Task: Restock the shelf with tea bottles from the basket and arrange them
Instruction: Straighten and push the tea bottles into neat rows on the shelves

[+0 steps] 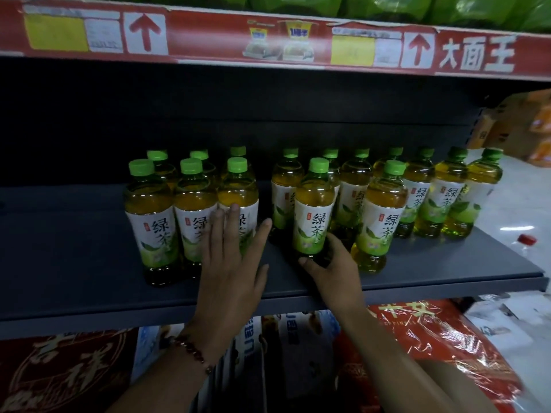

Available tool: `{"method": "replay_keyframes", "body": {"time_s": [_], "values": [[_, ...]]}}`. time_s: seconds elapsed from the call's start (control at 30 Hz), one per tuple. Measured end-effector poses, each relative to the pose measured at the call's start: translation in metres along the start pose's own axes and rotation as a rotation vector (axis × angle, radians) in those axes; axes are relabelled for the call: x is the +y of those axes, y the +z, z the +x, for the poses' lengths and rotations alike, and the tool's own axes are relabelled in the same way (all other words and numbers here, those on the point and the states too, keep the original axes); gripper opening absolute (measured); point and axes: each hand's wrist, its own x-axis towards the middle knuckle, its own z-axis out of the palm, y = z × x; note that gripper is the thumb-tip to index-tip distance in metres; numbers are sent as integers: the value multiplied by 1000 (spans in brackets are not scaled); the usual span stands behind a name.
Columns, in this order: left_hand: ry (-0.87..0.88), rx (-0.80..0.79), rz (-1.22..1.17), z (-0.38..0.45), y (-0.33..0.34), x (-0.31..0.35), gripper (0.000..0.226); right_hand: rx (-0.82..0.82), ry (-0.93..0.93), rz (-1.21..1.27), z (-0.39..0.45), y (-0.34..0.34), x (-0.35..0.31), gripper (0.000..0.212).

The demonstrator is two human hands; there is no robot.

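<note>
Your left hand (231,272) lies flat, fingers (233,222) straight against a left-group bottle (238,198). Your right hand (334,263) grips the base of another bottle (314,210) on the shelf (89,263), bottles crowding both sides.

Tea bottles (313,216) glossy clear plastic, paper-like labels; shelf (89,263) matt dark metal; bracelet (190,351) shiny beads.

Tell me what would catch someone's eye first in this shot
Green tea bottles with bright green caps stand in rows across the middle of the dark shelf. The left hand lies flat against the front left cluster, while the right hand grips the base of a front bottle in the middle. Above runs a red price strip with yellow tags and arrows.
</note>
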Motion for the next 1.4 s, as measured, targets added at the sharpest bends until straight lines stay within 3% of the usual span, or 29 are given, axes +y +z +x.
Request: {"method": "replay_keyframes", "body": {"time_s": [0.27,0.37,0.47,0.6,0.83,1.0,1.23,1.4], "values": [[9,41,25,10,5,3,81,-164,-87,46,-5,22,-17,66],[17,27,49,10,9,4,81,-252,17,206,2,13,-25,58],[24,16,67,10,14,4,76,-271,117,365,20,5,-23,63],[13,-4,84,9,19,3,69,-315,93,320,29,14,-19,69],[24,18,96,8,21,1,77,-311,91,301,40,14,-13,62],[23,26,99,10,23,1,77,-354,91,308,47,21,-12,68],[11,8,90,9,21,0,76,-358,189,352,51,27,-10,54],[12,5,84,9,22,-1,77,-421,165,338,53,29,-11,71]]}}
